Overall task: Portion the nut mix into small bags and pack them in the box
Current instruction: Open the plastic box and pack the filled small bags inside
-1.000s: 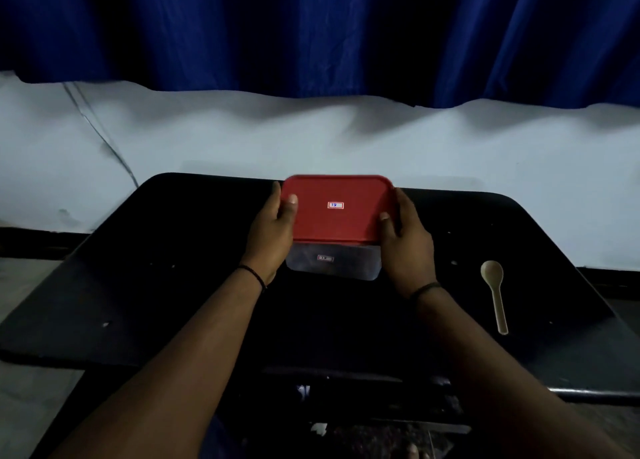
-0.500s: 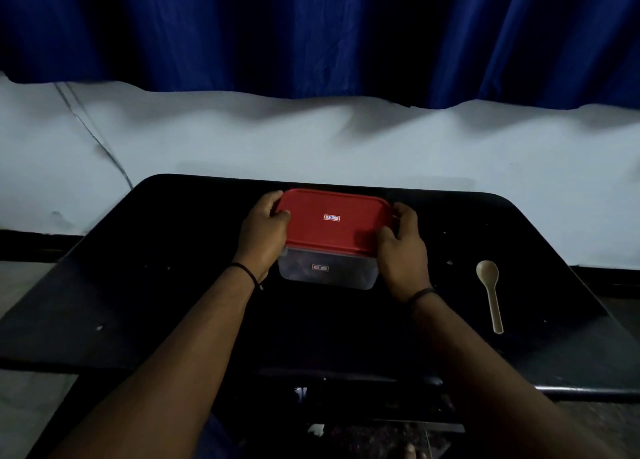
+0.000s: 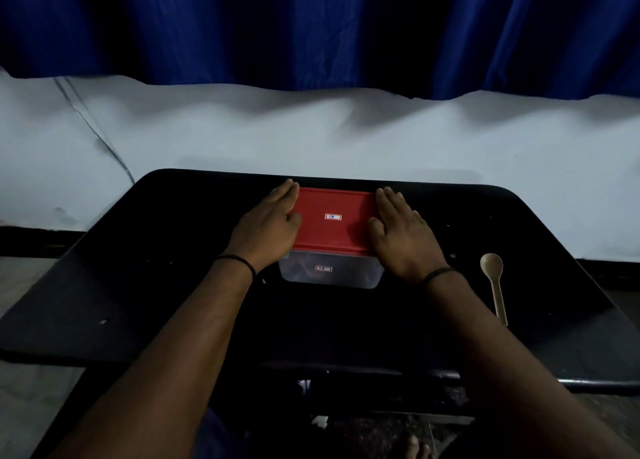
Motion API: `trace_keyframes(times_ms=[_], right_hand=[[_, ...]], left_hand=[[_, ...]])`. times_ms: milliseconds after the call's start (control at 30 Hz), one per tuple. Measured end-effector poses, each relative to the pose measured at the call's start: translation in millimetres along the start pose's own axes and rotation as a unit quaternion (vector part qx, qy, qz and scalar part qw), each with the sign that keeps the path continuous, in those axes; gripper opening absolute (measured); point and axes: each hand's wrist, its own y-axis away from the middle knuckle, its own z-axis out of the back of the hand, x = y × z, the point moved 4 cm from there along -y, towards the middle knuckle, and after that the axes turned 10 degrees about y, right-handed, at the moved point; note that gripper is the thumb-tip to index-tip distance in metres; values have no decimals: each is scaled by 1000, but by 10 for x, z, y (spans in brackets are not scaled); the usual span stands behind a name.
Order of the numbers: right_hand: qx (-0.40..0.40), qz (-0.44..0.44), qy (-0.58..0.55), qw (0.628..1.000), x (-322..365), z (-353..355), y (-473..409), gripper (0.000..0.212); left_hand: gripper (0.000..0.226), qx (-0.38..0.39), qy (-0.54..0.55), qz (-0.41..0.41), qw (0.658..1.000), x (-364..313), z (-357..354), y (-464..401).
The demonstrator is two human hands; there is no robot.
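Observation:
A clear plastic box (image 3: 330, 274) stands near the far middle of the black table (image 3: 145, 285), and a red lid (image 3: 334, 220) lies flat on top of it. My left hand (image 3: 268, 228) presses on the lid's left edge with straight fingers. My right hand (image 3: 401, 230) presses on the lid's right edge the same way. The box's contents look dark and cannot be made out through its front wall. No bags are visible.
A pale beige spoon (image 3: 494, 283) lies on the table to the right of the box, bowl pointing away from me. A white wall and a blue curtain stand behind the table. A dark shelf sits below the table's near edge.
The lid was tilted up in both hands, then came down onto the box. My fingers went from gripping its ends to lying flat on top of it.

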Motion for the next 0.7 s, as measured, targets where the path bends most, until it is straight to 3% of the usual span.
trace_keyframes(times_ms=[133,500,600,700], right_hand=[[-19,-12,15,1000,9,3,10,57],[-13,-40,-79,996,-71,-61,-25,56],[-49,-63,-131,988,-81,-99,25,56],[-108,-100,-167,975,-101,-95,153,58]], left_hand=[[54,-21,-26,-2,999,-1,-23,28],[54,-26,-2,-1,1000,55,-54,-10],[49,-68,24,-14,997,81,-70,5],[49,-156,54,-27,986,54,-60,116]])
